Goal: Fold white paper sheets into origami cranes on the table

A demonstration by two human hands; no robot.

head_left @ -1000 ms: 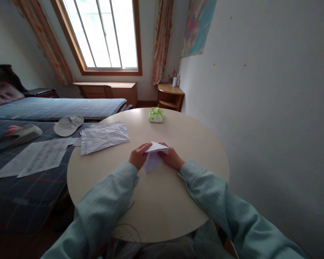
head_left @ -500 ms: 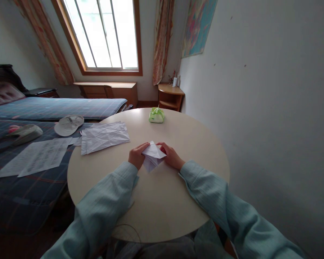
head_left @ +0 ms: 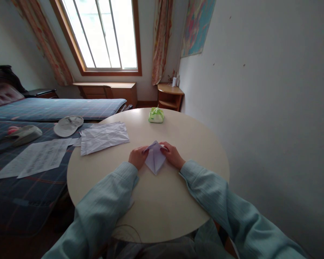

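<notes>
A folded sheet of white paper [head_left: 155, 159], now a diamond-like shape with a crease down its middle, is held between my two hands over the round table [head_left: 183, 201]. My left hand [head_left: 137, 157] is closed on its left corner, thumb on the near side. On the opposite corner my right hand [head_left: 174, 155] pinches the paper, fingers curled partly behind it. The lower point of the paper hangs toward me. What the fingertips do behind the paper is hidden.
Creased white sheets [head_left: 105, 137] lie at the table's left edge. A green tissue pack [head_left: 156, 115] stands at the far side. On the bed to the left are printed sheets [head_left: 43, 157] and a pale cap [head_left: 68, 126]. A white wall [head_left: 272, 126] rises on the right.
The folded paper has turned from a tilted, partly opened shape to a flatter diamond facing me, its point downward. Both hands have shifted slightly, still gripping its sides.
</notes>
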